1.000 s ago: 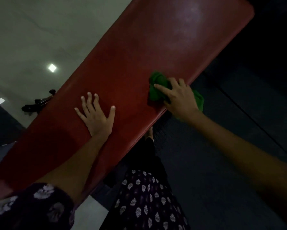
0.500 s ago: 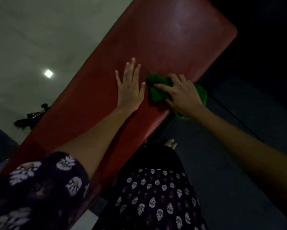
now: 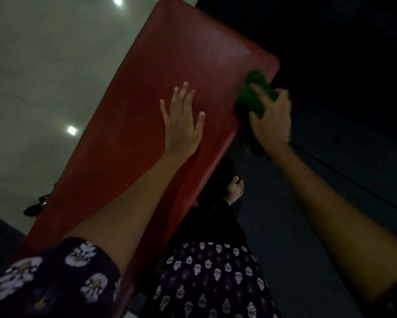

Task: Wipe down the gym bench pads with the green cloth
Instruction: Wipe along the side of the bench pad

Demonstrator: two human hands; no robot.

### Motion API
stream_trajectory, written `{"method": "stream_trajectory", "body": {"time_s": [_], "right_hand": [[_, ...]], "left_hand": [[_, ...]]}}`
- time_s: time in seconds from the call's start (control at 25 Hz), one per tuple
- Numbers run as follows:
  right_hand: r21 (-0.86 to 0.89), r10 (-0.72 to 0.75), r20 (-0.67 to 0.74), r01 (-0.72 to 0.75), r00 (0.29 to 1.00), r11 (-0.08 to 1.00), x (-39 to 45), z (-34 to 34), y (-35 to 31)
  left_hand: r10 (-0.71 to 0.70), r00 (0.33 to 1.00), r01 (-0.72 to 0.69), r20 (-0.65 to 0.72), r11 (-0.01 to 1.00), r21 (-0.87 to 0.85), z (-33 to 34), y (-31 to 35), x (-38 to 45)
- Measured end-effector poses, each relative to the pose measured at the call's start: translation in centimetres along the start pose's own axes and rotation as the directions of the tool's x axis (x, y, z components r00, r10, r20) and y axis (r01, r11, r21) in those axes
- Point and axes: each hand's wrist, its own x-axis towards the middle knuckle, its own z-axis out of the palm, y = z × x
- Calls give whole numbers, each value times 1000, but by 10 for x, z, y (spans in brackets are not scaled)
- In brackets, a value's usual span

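Left hand (image 3: 181, 125): laid flat, fingers spread, on smooth red padded bench pad (image 3: 170, 72). Right hand (image 3: 271, 120): fingers curled around crumpled green cloth (image 3: 253, 97), pressed at the pad's far right rounded edge. Pale glossy floor (image 3: 43, 65) beyond.

We see the red bench (image 3: 170, 65) running diagonally from 7 to 1 o'clock. Left hand (image 3: 181, 125) lies flat on it, fingers spread. Right hand (image 3: 271, 120) grips the green cloth (image 3: 252, 97) at the bench's 3 o'clock edge. Bare foot (image 3: 234, 189) on dark floor (image 3: 307, 226) below.
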Motion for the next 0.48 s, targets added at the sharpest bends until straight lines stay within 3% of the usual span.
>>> {"method": "stream_trajectory", "body": {"time_s": [0.04,0.08,0.2,0.28,0.36,0.48], "right_hand": [[144,188,-5,-186,982,972,16,-7,15],[285,288,22,-282,957,916,25,-9,27],[693,294,157,-317,943,647,16,5,35],[779,316,291,-416,903,470,-18,23,27],[785,361,367,-493,858,375,-39,28,23],[831,486,324,-490,811,263,-2,-1,34]], "left_hand": [[40,999,-40,5,999,-8,7,12,18],[63,998,-62,16,998,-9,13,23,37],[101,990,-108,96,991,72,35,46,76],[98,987,-122,129,973,197,47,48,84],[96,989,-121,109,961,250,51,45,82],[103,991,-120,84,965,232,52,45,79]]}}
